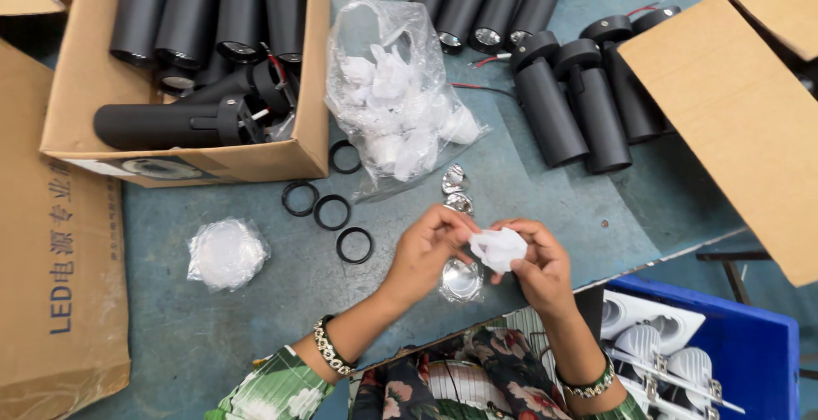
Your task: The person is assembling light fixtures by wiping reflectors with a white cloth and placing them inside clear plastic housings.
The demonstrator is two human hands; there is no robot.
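Head view: both hands' fingers pinch a small white wrapper (498, 248) beside a clear bag (396, 96).

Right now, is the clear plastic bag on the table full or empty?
Partly full: the clear plastic bag holds many small white wrapped pieces that fill its lower part, while its upper part is loose, empty film.
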